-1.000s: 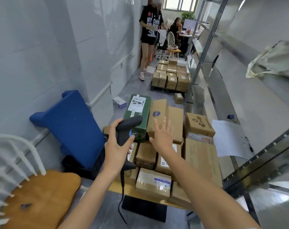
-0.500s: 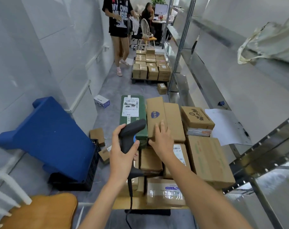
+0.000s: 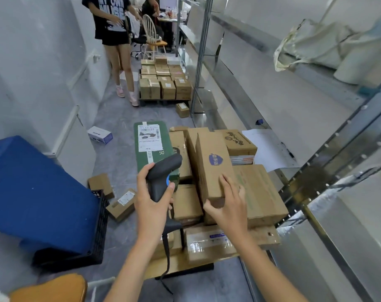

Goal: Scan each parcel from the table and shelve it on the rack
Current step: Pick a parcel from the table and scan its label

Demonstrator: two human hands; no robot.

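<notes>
My left hand (image 3: 151, 205) grips a black handheld barcode scanner (image 3: 161, 177), its head pointing up and right over the parcels. My right hand (image 3: 227, 205) holds the near end of a long cardboard parcel with a blue emblem (image 3: 213, 162), thumb under its end and fingers on its right side; the parcel is tilted up. Beside it lies a green box with a white shipping label (image 3: 151, 144). Several more cardboard parcels crowd the small wooden table (image 3: 180, 264). The metal rack (image 3: 302, 192) runs along the right.
A blue padded object (image 3: 32, 192) sits on a black crate at left. Small boxes (image 3: 119, 203) lie on the floor. A person (image 3: 113, 29) stands by a pallet of boxes (image 3: 163, 81) down the aisle. A white sheet (image 3: 265, 149) lies on the rack shelf.
My right hand went from hovering over the pile to grasping the long emblem parcel and tipping its near end up. The scanner hand stayed over the green box. The view moved closer.
</notes>
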